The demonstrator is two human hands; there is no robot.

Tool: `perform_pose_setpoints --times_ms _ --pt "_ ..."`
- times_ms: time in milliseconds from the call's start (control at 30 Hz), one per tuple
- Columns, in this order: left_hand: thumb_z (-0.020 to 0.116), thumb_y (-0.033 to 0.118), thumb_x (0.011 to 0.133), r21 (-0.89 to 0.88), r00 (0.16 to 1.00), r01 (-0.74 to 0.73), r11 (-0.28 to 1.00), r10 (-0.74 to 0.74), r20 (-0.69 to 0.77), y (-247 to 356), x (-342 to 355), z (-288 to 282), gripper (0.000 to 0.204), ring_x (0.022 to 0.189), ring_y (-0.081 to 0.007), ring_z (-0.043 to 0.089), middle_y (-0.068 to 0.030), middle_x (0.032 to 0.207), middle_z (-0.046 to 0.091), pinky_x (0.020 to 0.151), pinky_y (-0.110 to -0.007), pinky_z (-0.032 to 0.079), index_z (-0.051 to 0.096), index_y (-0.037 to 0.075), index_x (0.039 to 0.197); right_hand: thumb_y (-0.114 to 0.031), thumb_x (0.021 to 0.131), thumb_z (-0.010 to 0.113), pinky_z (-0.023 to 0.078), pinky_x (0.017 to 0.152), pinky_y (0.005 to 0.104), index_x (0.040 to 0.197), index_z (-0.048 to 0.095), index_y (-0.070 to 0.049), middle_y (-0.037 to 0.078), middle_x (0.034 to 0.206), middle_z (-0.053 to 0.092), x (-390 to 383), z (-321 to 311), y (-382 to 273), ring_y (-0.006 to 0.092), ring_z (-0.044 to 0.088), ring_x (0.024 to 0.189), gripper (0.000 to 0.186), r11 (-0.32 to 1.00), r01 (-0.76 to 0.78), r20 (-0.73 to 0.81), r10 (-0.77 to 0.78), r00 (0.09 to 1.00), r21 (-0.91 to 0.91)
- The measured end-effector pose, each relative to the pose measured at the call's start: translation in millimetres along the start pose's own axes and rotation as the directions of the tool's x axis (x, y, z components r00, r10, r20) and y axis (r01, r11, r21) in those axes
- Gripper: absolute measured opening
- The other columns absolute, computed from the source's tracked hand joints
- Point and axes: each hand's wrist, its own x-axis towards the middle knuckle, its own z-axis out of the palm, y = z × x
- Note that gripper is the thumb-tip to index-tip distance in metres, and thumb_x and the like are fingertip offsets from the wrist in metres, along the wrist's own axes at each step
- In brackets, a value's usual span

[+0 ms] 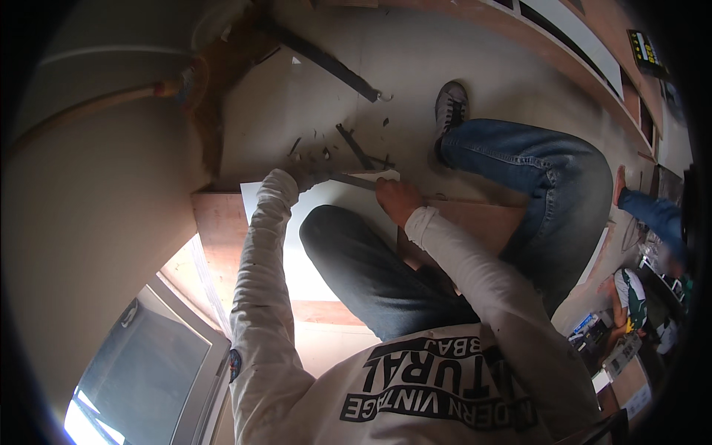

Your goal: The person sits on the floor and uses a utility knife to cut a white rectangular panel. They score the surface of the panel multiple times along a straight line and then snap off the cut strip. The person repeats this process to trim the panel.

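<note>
My right hand (398, 199) is closed round the right end of a flat grey strip (352, 180). At the strip's other end is my left hand (305, 179), in shadow and seemingly closed on it; its fingers show only in part. Held level, the strip lies along the far edge of a white sheet (259, 222). Under that sheet is a plywood board (215, 215), and my bent left knee (326, 222) rests over the sheet. Just beyond my hands, a short dark strip (354, 147) and several small dark scraps lie on the floor.
Farther off on the floor lies a long dark bar (326, 65). A wooden pole (111, 111) leans at the left, above a window (148, 371). My right shoe (451, 107) stands at the far right. Wooden shelving (630, 104) runs along that side; another person (630, 297) is at lower right.
</note>
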Motion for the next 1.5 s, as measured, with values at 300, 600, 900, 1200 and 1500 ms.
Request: perform_pose_setpoints --times_ms 300,600,900,1200,1500 --pt "0.046 0.034 0.097 0.1 0.998 -0.031 0.995 0.036 -0.049 10.4 -2.6 10.4 0.028 0.096 -0.0196 0.059 -0.0059 0.122 0.055 0.092 -0.043 0.042 0.063 0.031 0.119 -0.007 0.079 0.06 0.056 0.06 0.0364 0.083 0.061 0.0 0.015 0.074 0.067 -12.1 -16.5 -4.4 0.0279 0.07 0.071 0.008 0.999 0.025 0.037 -0.023 0.999 -0.04" --pt "0.045 0.039 0.097 0.143 0.983 0.176 0.974 -0.181 0.018 -24.5 -6.3 26.3 0.03 0.101 -0.0221 0.057 -0.006 0.121 0.055 0.101 -0.045 0.038 0.061 0.034 0.122 -0.007 0.078 0.06 0.056 0.06 0.0364 0.085 0.062 -0.002 0.016 0.075 0.068 0.3 -11.1 -1.5 0.0276 0.07 0.071 0.009 0.998 -0.036 0.077 0.032 0.997 0.051" --pt "0.045 0.043 0.097 0.015 0.999 0.039 0.999 -0.04 0.034 -4.7 0.7 11.7 0.034 0.097 -0.0243 0.057 -0.0067 0.115 0.057 0.098 -0.043 0.04 0.059 0.034 0.127 -0.008 0.078 0.06 0.056 0.06 0.0362 0.086 0.063 -0.001 0.016 0.074 0.068 -5.2 -14.2 2.3 0.028 0.07 0.071 0.011 0.998 0.05 0.045 -0.048 0.998 -0.031" --pt "0.047 0.048 0.094 0.054 0.996 0.093 0.994 -0.093 -0.006 -24.0 7.7 28.5 0.036 0.103 -0.0254 0.056 -0.0049 0.117 0.059 0.096 -0.043 0.04 0.061 0.033 0.124 -0.007 0.079 0.059 0.055 0.058 0.0391 0.085 0.061 0.0 0.017 0.074 0.068 10.7 3.0 16.9 0.0306 0.07 0.07 0.009 0.996 0.076 0.001 -0.076 0.997 -0.05" --pt "0.049 0.043 0.092 0.047 0.996 0.084 0.995 -0.085 0.002 -2.6 -2.7 7.1 0.032 0.099 -0.0258 0.058 -0.006 0.111 0.061 0.093 -0.042 0.042 0.063 0.03 0.117 -0.01 0.08 0.059 0.056 0.061 0.0395 0.085 0.06 -0.001 0.018 0.073 0.067 -8.4 -24.9 -11.6 0.0306 0.069 0.07 0.01 0.999 -0.033 0.135 0.027 0.991 0.042"
